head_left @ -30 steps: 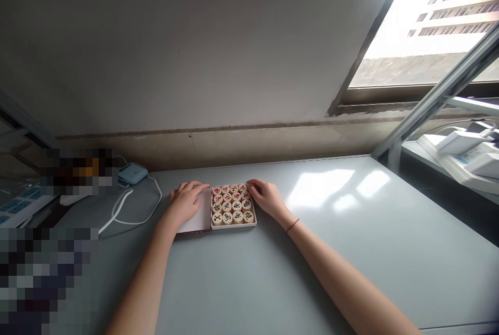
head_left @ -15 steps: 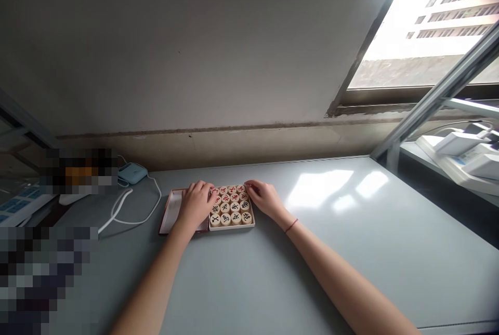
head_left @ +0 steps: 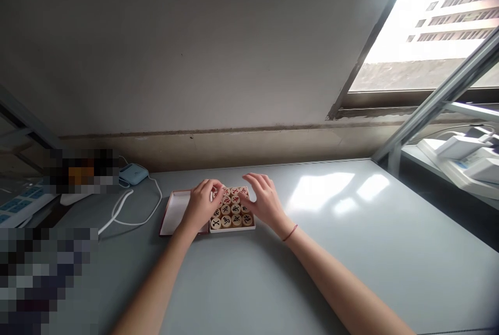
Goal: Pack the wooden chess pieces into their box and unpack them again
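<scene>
A shallow box (head_left: 233, 230) holds rows of round Chinese chess pieces (head_left: 236, 209), with red characters in the far rows and black ones in the near rows. Its opened lid (head_left: 173, 211) lies flat at the left, pale inside with a reddish rim. My left hand (head_left: 201, 202) is over the lid's right side and the box's far left corner. Its fingers are curled towards the thumb; whatever is between them is hidden. Above the box's right side, my right hand (head_left: 265, 201) has thumb and fingers spread, holding nothing, and covers some pieces.
At the left, a light blue device (head_left: 133, 173) and a white cable (head_left: 116, 209) lie on the grey table (head_left: 327, 236). A power strip with plugs (head_left: 463, 150) is on the shelf at the right. A wall rises behind the table.
My left hand has shifted right, its fingers curling inward at the far pieces. My right hand has lifted from the box's far right corner and spread its thumb and fingers.
</scene>
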`<state>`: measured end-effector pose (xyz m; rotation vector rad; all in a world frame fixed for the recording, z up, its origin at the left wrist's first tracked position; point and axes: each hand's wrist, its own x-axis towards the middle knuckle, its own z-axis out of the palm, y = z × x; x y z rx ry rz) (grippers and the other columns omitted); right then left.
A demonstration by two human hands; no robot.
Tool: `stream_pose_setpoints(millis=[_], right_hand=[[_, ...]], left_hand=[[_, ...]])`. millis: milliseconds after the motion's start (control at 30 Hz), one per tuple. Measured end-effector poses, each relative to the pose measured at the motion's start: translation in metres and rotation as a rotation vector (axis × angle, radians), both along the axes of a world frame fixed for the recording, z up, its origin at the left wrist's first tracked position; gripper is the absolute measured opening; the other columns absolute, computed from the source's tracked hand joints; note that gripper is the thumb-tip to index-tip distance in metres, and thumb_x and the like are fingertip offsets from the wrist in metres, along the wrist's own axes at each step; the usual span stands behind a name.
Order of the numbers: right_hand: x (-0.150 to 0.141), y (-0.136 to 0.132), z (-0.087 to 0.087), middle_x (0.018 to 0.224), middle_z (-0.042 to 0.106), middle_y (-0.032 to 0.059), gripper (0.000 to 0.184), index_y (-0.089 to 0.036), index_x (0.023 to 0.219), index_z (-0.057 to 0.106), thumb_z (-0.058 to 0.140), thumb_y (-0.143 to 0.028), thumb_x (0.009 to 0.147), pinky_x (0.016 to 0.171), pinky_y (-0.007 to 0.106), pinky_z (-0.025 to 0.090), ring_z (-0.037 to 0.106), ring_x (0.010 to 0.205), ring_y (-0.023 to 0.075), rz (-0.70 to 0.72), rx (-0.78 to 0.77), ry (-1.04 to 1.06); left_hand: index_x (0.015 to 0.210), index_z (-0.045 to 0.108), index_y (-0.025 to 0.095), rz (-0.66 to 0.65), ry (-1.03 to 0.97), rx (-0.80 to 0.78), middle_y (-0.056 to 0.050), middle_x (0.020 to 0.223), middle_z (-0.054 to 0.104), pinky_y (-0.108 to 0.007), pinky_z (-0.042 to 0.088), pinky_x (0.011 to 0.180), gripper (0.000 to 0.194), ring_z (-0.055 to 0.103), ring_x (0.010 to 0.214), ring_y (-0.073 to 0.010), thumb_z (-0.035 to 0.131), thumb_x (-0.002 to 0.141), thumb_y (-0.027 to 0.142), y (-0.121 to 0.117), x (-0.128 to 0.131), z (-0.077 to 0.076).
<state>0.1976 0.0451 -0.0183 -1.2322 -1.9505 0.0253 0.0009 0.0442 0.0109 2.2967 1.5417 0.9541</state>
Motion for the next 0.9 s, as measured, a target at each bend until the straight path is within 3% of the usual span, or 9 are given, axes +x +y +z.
stream_pose_setpoints(millis=[100, 200, 300, 400, 567, 767, 900], right_hand=[[-0.009, -0.009, 0.007, 0.119, 0.063, 0.0095, 0.030, -0.023, 0.118, 0.058, 0.051, -0.033, 0.091, 0.090, 0.038, 0.043, 0.055, 0.108, 0.0245, 0.107, 0.045, -0.075], [-0.012, -0.010, 0.008, 0.107, 0.069, 0.0067, 0.023, -0.023, 0.111, 0.062, 0.047, -0.029, 0.094, 0.087, 0.035, 0.042, 0.059, 0.100, 0.0214, 0.157, 0.053, -0.095], [-0.002, -0.001, 0.002, 0.104, 0.068, 0.0081, 0.023, -0.022, 0.107, 0.063, 0.049, -0.029, 0.091, 0.087, 0.036, 0.043, 0.058, 0.099, 0.0229, 0.060, 0.049, -0.025], [0.018, 0.014, -0.009, 0.104, 0.066, 0.0105, 0.023, -0.020, 0.104, 0.064, 0.049, -0.026, 0.087, 0.085, 0.038, 0.043, 0.056, 0.096, 0.0247, -0.162, 0.014, 0.067], [0.047, 0.031, -0.030, 0.094, 0.067, 0.0107, 0.032, -0.017, 0.110, 0.061, 0.049, -0.022, 0.081, 0.080, 0.038, 0.040, 0.054, 0.091, 0.0265, -0.423, -0.173, 0.026], [0.048, 0.031, -0.034, 0.098, 0.067, 0.0076, 0.030, -0.021, 0.109, 0.059, 0.048, -0.030, 0.083, 0.075, 0.034, 0.035, 0.053, 0.093, 0.0263, -0.467, -0.288, 0.023], [0.047, 0.031, -0.033, 0.098, 0.067, 0.0064, 0.028, -0.022, 0.107, 0.059, 0.048, -0.028, 0.082, 0.074, 0.033, 0.033, 0.052, 0.093, 0.0250, -0.466, -0.293, 0.037]], left_hand=[[0.087, 0.055, 0.023, -0.070, -0.251, -0.113, -0.001, 0.082, 0.065, -0.027, 0.049, 0.073, 0.014, 0.062, 0.078, -0.0161, 0.053, 0.087, 0.037, -0.006, 0.012, 0.004], [0.089, 0.055, 0.023, -0.092, -0.308, -0.214, 0.000, 0.081, 0.066, -0.025, 0.051, 0.069, 0.018, 0.063, 0.074, -0.0151, 0.053, 0.088, 0.040, -0.008, 0.016, 0.003], [0.099, 0.058, 0.023, -0.044, -0.124, -0.119, -0.003, 0.091, 0.067, -0.028, 0.050, 0.077, 0.021, 0.064, 0.084, -0.0175, 0.048, 0.092, 0.040, -0.002, 0.005, -0.001], [0.097, 0.065, 0.021, 0.091, 0.219, 0.027, -0.006, 0.096, 0.066, -0.033, 0.048, 0.084, 0.026, 0.063, 0.092, -0.0212, 0.040, 0.094, 0.030, 0.006, -0.011, -0.009], [0.092, 0.070, 0.020, 0.157, 0.352, 0.051, -0.009, 0.095, 0.065, -0.037, 0.046, 0.080, 0.029, 0.061, 0.086, -0.0241, 0.041, 0.092, 0.024, 0.009, -0.016, -0.017], [0.085, 0.071, 0.019, 0.248, 0.494, 0.042, -0.009, 0.096, 0.064, -0.037, 0.042, 0.075, 0.032, 0.058, 0.088, -0.0256, 0.040, 0.092, 0.025, 0.000, -0.002, -0.012], [0.092, 0.071, 0.021, 0.309, 0.481, -0.091, -0.008, 0.099, 0.063, -0.035, 0.043, 0.075, 0.031, 0.057, 0.093, -0.0254, 0.041, 0.093, 0.029, -0.002, 0.003, -0.009]])
